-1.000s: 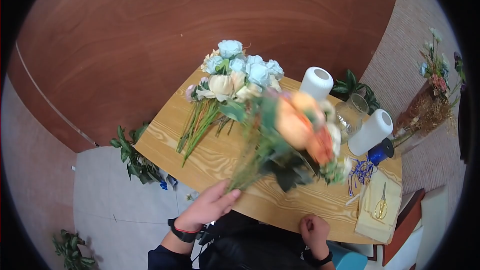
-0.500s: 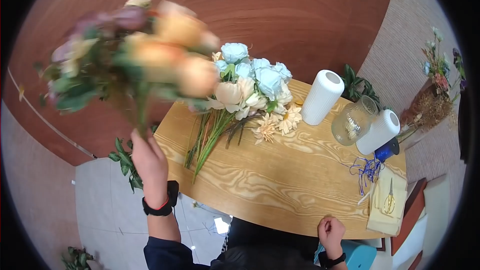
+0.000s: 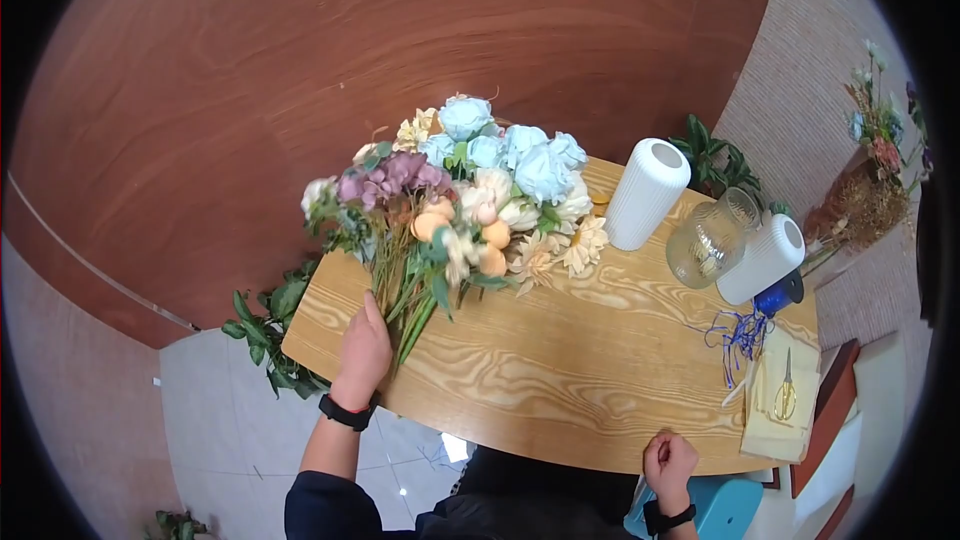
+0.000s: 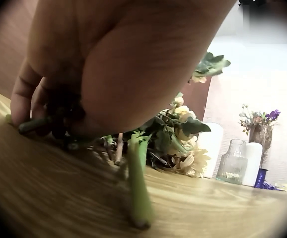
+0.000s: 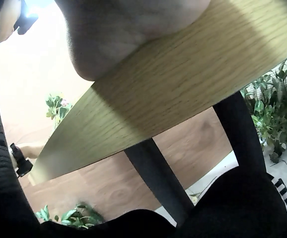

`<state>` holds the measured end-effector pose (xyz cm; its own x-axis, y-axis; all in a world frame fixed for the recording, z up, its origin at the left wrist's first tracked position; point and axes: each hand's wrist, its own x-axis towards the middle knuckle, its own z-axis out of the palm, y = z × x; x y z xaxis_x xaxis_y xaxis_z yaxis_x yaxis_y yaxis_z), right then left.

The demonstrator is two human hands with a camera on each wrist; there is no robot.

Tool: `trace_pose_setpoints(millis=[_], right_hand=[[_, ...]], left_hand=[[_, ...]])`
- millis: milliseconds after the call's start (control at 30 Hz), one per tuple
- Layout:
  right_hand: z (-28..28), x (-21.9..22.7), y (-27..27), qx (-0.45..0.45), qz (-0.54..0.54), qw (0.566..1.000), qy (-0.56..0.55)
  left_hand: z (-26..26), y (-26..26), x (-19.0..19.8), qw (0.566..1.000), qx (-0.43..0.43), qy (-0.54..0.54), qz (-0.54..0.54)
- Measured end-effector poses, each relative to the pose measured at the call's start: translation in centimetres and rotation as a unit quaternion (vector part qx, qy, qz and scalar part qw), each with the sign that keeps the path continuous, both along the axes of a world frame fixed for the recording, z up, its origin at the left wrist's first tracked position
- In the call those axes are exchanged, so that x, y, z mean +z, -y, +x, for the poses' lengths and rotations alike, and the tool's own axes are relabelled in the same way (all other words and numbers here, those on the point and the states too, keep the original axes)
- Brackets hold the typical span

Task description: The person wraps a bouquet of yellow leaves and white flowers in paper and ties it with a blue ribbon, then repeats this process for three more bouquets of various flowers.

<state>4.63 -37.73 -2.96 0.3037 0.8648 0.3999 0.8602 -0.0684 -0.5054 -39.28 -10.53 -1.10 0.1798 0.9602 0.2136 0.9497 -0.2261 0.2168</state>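
Observation:
At the table's left side, my left hand (image 3: 363, 351) grips the stems of a bouquet with purple flowers (image 3: 395, 178) and orange blooms (image 3: 430, 226). In the left wrist view the fingers of that hand (image 4: 108, 64) curl round dark stems low over the wood, with a cut green stem (image 4: 139, 193) lying beside them. Blue roses (image 3: 543, 172) and cream flowers lie against the bouquet's right side. My right hand (image 3: 670, 462) rests loosely curled at the table's front edge, holding nothing; the right wrist view shows its heel (image 5: 128, 39) on the wood.
Toward the right of the table (image 3: 560, 370) stand a tall white vase (image 3: 648, 195), a glass vase (image 3: 705, 245) and a second white vase (image 3: 762, 260). Nearby are a blue spool (image 3: 780, 294), tangled blue ribbon (image 3: 737, 338), and gold scissors (image 3: 786, 395) on pale paper. Plants stand around the table.
My left hand has brought the bouquet from the raised position at the upper left down onto the table's left side, beside the other flowers. The right hand has barely moved.

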Motion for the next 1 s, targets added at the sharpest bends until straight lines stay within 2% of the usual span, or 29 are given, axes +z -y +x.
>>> trace_pose_setpoints(millis=[67, 167, 300, 567, 767, 867, 1000], right_hand=[[0.0, 0.0, 0.0, 0.003, -0.001, 1.0, 0.002], [0.0, 0.3, -0.1, 0.005, -0.002, 1.0, 0.008], [-0.3, 0.4, -0.1, -0.007, -0.003, 1.0, -0.005], [0.1, 0.7, 0.0, 0.024, 0.004, 1.0, -0.009], [0.6, 0.3, 0.4, 0.03, 0.009, 0.999, -0.008], [0.6, 0.5, 0.4, 0.04, 0.018, 0.999, -0.012], [1.0, 0.3, 0.7, 0.055, 0.026, 0.998, -0.017]], left_hand=[[-0.9, 0.1, -0.1, 1.0, -0.018, 0.007, -0.006], [-1.6, 0.5, 0.5, 1.0, 0.001, 0.025, -0.016], [-3.4, 1.9, -0.5, 0.998, 0.037, 0.058, 0.008], [-2.0, 4.1, 0.2, 0.996, 0.082, 0.039, -0.013], [-1.7, 3.6, -0.7, 1.0, 0.013, 0.0, 0.006], [-1.4, 3.2, -0.7, 0.999, 0.029, 0.025, -0.013], [-0.4, 3.5, 1.0, 0.991, 0.039, 0.119, -0.048]])
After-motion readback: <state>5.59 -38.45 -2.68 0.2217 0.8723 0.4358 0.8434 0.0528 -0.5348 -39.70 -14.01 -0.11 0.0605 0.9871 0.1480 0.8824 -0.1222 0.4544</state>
